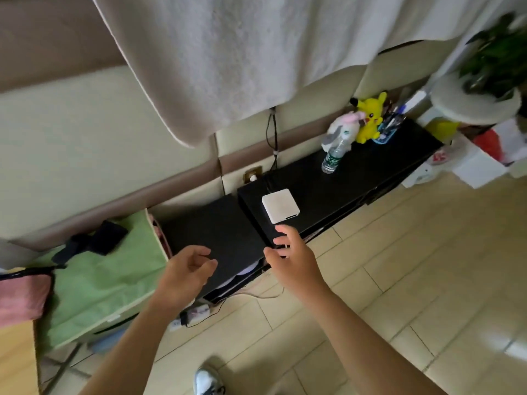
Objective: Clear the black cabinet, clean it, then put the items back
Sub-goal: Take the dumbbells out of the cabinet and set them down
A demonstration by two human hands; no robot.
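Observation:
A long black cabinet [368, 172] runs along the padded wall, with a lower black section [216, 223] to its left. On it stand a white square box [281, 205], a clear water bottle [333, 156], a white-and-pink plush [340, 132], a yellow plush [369, 118] and a blue pen holder [387, 129]. My right hand [291, 252] hovers just in front of the white box, fingers loosely spread, holding nothing. Over the lower section, my left hand [188, 269] hangs with fingers loosely curled and empty.
A large white towel [242, 52] hangs overhead. A green fabric box [105, 275] with dark cloth on it sits left. A power strip [191, 315] and cables lie on the tiled floor. A potted plant [490, 69] and bags crowd the far right.

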